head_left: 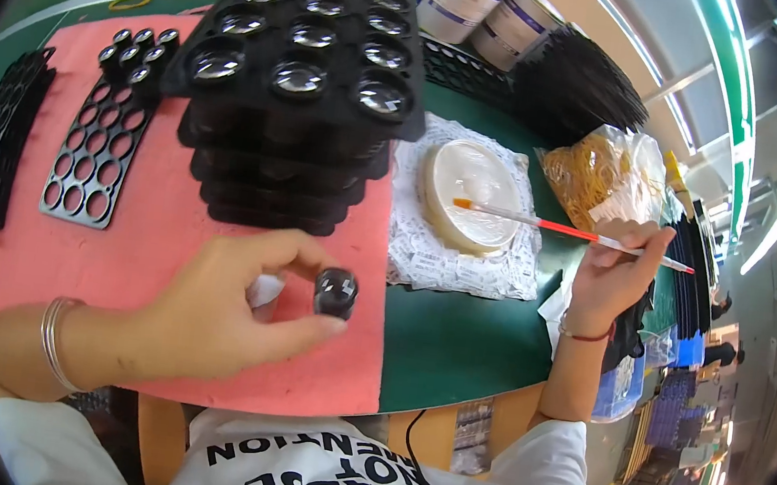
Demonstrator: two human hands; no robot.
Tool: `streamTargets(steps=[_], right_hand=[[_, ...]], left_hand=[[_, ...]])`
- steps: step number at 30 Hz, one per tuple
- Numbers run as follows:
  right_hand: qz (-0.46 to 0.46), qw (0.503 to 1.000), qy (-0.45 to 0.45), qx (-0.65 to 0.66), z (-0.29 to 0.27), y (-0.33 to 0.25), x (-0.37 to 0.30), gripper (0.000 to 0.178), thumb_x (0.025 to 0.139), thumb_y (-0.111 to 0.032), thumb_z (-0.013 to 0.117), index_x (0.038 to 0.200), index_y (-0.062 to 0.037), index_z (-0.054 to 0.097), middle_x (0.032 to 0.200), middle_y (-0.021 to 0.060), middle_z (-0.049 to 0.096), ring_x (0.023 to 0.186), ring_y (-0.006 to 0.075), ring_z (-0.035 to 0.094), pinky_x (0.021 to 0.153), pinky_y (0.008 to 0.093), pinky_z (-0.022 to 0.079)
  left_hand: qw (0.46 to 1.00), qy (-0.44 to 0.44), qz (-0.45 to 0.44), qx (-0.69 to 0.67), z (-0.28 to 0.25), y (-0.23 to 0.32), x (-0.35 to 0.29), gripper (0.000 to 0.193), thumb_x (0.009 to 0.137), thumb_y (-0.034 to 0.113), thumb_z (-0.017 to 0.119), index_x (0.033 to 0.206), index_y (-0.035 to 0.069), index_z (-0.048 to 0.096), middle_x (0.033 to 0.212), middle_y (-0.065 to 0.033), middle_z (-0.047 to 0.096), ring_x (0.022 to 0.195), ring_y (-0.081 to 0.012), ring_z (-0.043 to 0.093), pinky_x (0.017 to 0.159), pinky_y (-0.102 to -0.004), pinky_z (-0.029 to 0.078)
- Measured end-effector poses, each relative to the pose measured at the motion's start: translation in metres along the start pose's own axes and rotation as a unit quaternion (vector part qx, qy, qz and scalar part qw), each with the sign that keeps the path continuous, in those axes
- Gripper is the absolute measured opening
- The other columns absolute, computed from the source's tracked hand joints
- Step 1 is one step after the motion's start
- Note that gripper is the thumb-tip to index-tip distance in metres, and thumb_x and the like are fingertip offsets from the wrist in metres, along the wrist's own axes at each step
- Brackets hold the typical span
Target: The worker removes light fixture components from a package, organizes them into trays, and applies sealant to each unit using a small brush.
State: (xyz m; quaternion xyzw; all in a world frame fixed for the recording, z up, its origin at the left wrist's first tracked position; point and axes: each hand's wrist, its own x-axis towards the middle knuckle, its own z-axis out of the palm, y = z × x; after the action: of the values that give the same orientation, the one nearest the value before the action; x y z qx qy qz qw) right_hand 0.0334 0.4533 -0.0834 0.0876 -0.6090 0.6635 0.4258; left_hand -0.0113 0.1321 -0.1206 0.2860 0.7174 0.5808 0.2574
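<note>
My left hand (201,293) pinches a small round glass lens with a dark rim (336,292) between thumb and fingertips, above the pink mat (315,378). Something whitish (264,290) shows inside that hand; I cannot make out what. A slim paintbrush (567,229) with a red and white handle is gripped by my right hand (617,269). Its tan bristles point left, over a round, shallow cream dish (430,199). The dish rests on a pad of printed white paper (414,267). Beyond my left hand rises a stack of black trays (254,117), its top one filled with shiny round lenses.
On the mat's left lie a black rack (57,190) with round holes, several small lensed pieces (131,60) and more black racks (12,142). Two cans (464,2), a black stack (579,82) and a bag of rubber bands (598,171) stand on the green table (453,346).
</note>
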Motion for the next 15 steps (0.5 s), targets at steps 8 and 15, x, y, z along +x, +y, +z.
streamTargets(steps=[8,15], right_hand=[[0.014,0.973,-0.224,0.046,0.005,-0.009,-0.028,0.035,0.093,-0.037,0.034,0.071,-0.0117,0.041,0.051,-0.0002,0.044,0.037,0.0094,0.037,0.040,0.0238,0.028],[-0.013,0.966,-0.255,0.032,0.011,-0.009,-0.032,0.036,0.093,-0.038,0.034,0.073,-0.0085,0.043,0.050,0.0023,0.048,0.036,0.0114,0.040,0.039,0.0236,0.031]], left_hand=[[0.995,0.019,-0.008,-0.097,-0.006,-0.003,0.002,0.028,0.072,0.020,0.072,0.083,-0.001,0.057,0.077,-0.0016,0.058,0.065,-0.0039,0.051,0.057,-0.0202,0.042],[0.998,0.019,-0.016,-0.055,-0.010,0.007,0.000,0.027,0.071,0.020,0.073,0.081,0.001,0.057,0.075,-0.0009,0.058,0.064,-0.0036,0.048,0.057,-0.0204,0.041]])
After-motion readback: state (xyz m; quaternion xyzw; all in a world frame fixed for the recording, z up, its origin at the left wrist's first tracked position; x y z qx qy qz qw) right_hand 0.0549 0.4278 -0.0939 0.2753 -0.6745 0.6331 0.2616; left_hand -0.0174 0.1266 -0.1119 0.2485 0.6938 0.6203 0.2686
